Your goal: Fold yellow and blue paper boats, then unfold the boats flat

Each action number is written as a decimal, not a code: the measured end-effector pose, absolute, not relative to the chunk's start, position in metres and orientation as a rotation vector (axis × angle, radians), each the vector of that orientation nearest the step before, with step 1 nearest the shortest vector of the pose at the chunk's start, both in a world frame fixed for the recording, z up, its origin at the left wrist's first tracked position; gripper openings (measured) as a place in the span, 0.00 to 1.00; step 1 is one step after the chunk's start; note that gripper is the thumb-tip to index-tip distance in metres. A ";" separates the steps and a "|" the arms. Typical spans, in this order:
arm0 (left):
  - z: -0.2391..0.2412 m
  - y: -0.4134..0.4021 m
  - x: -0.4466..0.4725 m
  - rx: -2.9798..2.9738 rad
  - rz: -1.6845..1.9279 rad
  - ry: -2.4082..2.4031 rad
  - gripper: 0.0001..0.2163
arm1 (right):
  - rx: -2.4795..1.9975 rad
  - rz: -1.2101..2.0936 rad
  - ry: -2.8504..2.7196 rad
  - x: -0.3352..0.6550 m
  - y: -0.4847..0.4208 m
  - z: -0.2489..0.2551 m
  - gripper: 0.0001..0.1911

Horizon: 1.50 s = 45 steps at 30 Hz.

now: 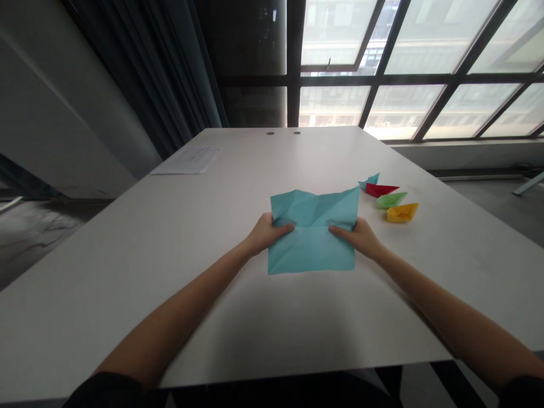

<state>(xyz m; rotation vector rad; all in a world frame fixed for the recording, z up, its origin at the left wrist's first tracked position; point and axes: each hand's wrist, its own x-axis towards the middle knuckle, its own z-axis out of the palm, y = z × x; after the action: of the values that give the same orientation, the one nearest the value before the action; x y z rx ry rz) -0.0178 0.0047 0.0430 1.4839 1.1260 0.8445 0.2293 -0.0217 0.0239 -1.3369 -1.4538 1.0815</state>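
Note:
A creased light-blue sheet of paper (313,249) is spread out in front of me above the table. My left hand (268,231) grips its left edge, thumb across the front and fingers hidden behind. On the opposite edge my right hand (357,233) pinches the paper the same way. Fold lines run over the sheet, and its top edge is wavy. Just beyond my right hand stand small folded paper boats: a yellow boat (402,213), a green boat (391,200), a red boat (381,190) and a blue boat (370,180).
The long white table (170,238) stretches away from me. Printed sheets (187,160) lie near its far left edge. Two round cable holes are at the far end. A dark curtain (157,68) hangs at left, with framed windows (408,107) behind and to the right.

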 end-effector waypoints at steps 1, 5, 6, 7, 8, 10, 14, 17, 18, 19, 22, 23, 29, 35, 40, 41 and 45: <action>0.042 0.005 -0.018 1.489 0.857 1.094 0.18 | -1.332 1.082 -1.444 0.229 -0.021 0.024 0.18; 0.041 0.004 -0.017 1.536 0.942 0.988 0.16 | -1.325 1.017 -1.458 0.229 -0.021 0.024 0.17; 0.041 0.004 -0.016 1.536 0.959 0.991 0.16 | -1.322 0.987 -1.475 0.229 -0.020 0.024 0.16; 0.041 0.004 -0.016 1.528 0.973 1.004 0.16 | -1.315 0.960 -1.493 0.229 -0.020 0.024 0.16; 0.042 0.004 -0.015 1.513 0.985 1.021 0.16 | -1.302 0.940 -1.506 0.229 -0.020 0.023 0.16; 0.042 0.003 -0.014 1.476 1.002 1.055 0.16 | -1.266 0.940 -1.508 0.230 -0.021 0.023 0.17; 0.044 0.003 -0.012 1.416 0.950 1.173 0.18 | -1.304 0.997 -1.444 0.229 -0.021 0.025 0.19; 0.044 0.003 -0.010 1.385 0.920 1.224 0.18 | -1.364 0.991 -1.412 0.227 -0.020 0.025 0.19; 0.044 0.003 -0.010 1.375 0.924 1.224 0.17 | -1.368 0.991 -1.408 0.227 -0.019 0.024 0.19; 0.043 0.004 -0.010 1.360 0.929 1.217 0.17 | -1.368 0.992 -1.402 0.227 -0.019 0.023 0.19; 0.039 0.006 -0.011 1.294 0.915 1.137 0.17 | -1.346 1.036 -1.362 0.229 -0.016 0.019 0.20; 0.038 0.007 -0.012 1.268 0.903 1.094 0.17 | -1.327 1.068 -1.342 0.229 -0.016 0.018 0.20; 0.033 0.008 -0.018 1.311 0.915 0.931 0.21 | -1.225 1.166 -1.394 0.232 -0.018 0.023 0.16; 0.039 0.006 -0.021 1.640 0.942 0.988 0.17 | -1.186 1.199 -1.372 0.233 -0.019 0.022 0.16; 0.040 0.010 -0.023 1.677 0.991 0.995 0.17 | -1.172 1.209 -1.272 0.234 -0.017 0.017 0.18; 0.039 0.010 -0.023 1.639 0.986 0.993 0.18 | -1.185 1.214 -1.266 0.234 -0.017 0.017 0.18; 0.035 0.011 -0.021 1.439 0.927 0.987 0.20 | -1.197 1.241 -1.246 0.235 -0.016 0.016 0.19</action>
<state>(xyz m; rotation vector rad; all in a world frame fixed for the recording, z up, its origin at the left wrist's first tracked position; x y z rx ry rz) -0.0213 0.0115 0.0347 1.4386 0.9866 0.9267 0.2351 -0.0158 0.0159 -1.1971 -1.2461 1.2414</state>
